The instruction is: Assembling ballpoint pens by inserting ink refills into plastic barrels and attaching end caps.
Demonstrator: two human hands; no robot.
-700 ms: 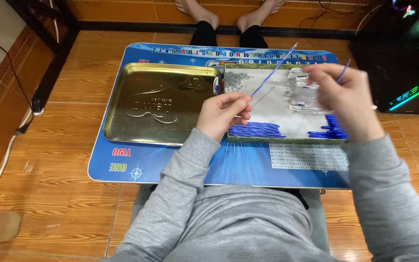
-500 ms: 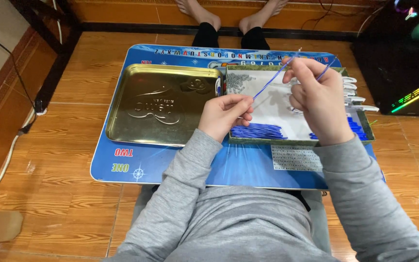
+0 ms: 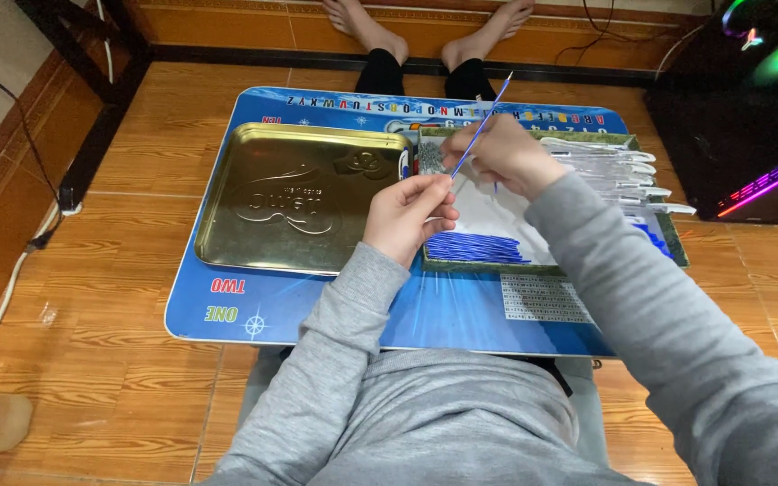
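Blue table: tray holds blue sticks (gold lid empty).

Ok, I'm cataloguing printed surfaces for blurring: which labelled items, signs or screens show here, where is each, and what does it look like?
Lap table: across the person's legs, rectangular, blue top printed with letters and words.
Gold tin lid: on the table's left half, rectangular, embossed lettering.
Printed grid patch: table's near edge, right of centre, pale with tiny marks.
Computer case: far right on the floor, black, rainbow lights; no screen shows.
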